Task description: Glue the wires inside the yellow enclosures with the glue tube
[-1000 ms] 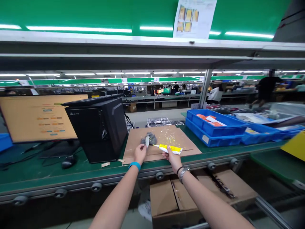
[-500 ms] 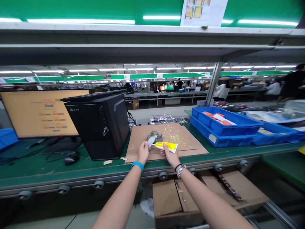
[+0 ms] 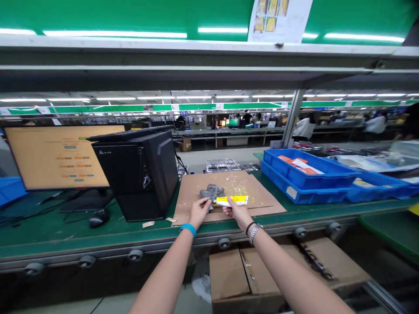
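My right hand (image 3: 237, 213) is shut on a yellow-and-white squeeze tube (image 3: 231, 201), whose nozzle end points left toward a crumpled grey lump (image 3: 211, 192). The lump may be a cloth or glove, though I cannot tell which. My left hand (image 3: 199, 213) pinches a small pale strip (image 3: 208, 206), mostly hidden by its fingers, right beside the lump's lower edge. Both hands rest over the near edge of a brown cardboard sheet (image 3: 196, 196) flecked with yellow and white bits.
A black PC tower (image 3: 140, 179) stands left of the cardboard, with a monitor (image 3: 59, 157) and a mouse (image 3: 98, 218) beyond it. Stacked blue bins (image 3: 307, 174) sit to the right on the green bench (image 3: 65, 237). A cardboard box (image 3: 229, 274) lies below the bench.
My hands have moved closer together. The pale strip has dropped lower beside the grey lump and is now mostly hidden by my left fingers. The tube lies more level.
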Motion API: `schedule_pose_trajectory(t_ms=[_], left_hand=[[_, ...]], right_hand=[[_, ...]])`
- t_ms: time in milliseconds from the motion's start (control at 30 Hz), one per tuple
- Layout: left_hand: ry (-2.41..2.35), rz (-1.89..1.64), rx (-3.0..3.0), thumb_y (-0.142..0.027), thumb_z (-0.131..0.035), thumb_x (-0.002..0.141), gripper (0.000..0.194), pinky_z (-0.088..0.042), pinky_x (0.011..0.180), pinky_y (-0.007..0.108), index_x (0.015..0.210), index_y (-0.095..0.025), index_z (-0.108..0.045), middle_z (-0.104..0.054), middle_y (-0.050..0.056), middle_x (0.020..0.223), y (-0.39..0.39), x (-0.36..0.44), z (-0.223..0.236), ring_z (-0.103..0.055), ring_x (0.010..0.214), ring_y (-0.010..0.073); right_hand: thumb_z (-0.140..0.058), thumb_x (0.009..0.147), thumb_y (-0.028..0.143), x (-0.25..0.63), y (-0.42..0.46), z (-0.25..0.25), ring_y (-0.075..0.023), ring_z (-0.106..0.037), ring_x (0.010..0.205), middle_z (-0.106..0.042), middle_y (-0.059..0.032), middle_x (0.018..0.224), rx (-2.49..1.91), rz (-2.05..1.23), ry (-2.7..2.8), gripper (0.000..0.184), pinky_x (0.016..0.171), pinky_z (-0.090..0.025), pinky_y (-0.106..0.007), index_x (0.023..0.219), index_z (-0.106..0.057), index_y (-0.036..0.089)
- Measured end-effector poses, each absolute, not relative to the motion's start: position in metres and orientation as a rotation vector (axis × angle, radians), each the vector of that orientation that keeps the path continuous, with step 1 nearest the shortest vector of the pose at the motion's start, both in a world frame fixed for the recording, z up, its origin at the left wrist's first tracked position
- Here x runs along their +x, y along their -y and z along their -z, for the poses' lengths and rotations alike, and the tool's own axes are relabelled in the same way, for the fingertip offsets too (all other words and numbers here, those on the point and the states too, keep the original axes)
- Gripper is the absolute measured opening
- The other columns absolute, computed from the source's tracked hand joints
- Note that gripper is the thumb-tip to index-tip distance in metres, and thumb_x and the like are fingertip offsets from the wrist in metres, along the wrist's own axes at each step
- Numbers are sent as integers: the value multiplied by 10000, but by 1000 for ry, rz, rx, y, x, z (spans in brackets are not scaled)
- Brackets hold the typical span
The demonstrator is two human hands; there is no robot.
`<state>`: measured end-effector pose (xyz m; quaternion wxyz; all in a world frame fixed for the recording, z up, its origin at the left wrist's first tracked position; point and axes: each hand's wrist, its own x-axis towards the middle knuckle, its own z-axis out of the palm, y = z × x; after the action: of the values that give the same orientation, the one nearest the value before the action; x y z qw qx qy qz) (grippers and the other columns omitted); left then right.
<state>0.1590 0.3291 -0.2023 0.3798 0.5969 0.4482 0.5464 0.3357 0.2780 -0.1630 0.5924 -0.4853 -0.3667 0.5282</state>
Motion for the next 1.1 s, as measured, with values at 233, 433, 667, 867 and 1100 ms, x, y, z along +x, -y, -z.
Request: schedule_pose_trajectory(t_ms=[233, 433, 667, 867, 1100], left_hand=[[-1209, -1343, 1688, -464, -618, 967, 353, -499, 694, 312, 787, -161, -603, -573, -25, 708, -326, 155, 201, -563, 663, 141], [-1205, -1276, 1624, -456, -595, 987, 347, -501, 650, 291, 818, -153, -605, -579, -19, 742, -332, 152, 206, -554, 644, 127], [-940, -1207, 1455, -568, -606, 948, 424, -506, 669, 298, 861, -153, -630, -624, 0, 770, -326, 141, 197, -592, 676, 137], [-869, -1286, 1289, -576, -613, 937, 433, -534, 711, 322, 964, -146, -653, -675, 31, 851, -329, 138, 198, -639, 739, 157], [-1031, -1475, 1162, -442, -596, 994, 308, -569, 791, 369, 996, -138, -650, -679, 39, 933, -338, 142, 205, -663, 827, 174]], right_hand=[[-679, 938, 398, 336, -280, 162, -126, -667, 514, -720, -99, 628, -1175, -1257, 986, 308, 503, -555, -180, 841, -680, 107], [-635, 927, 508, 353, -273, 155, -187, -720, 687, -776, -85, 820, -1077, -1000, 1472, 394, 676, -614, -297, 1050, -729, 145], [-618, 946, 424, 378, -257, 117, -228, -671, 977, -751, -59, 1079, -860, -488, 2172, 322, 950, -510, -353, 1213, -737, 289], [-454, 1011, 209, 379, -259, 116, -209, -601, 816, -710, -114, 963, -771, 38, 2524, 411, 817, -483, -357, 1375, -638, 263], [-644, 942, 390, 381, -238, 135, -265, -678, 1005, -751, -95, 1051, -1014, -390, 1897, 332, 972, -499, -421, 1246, -719, 280]])
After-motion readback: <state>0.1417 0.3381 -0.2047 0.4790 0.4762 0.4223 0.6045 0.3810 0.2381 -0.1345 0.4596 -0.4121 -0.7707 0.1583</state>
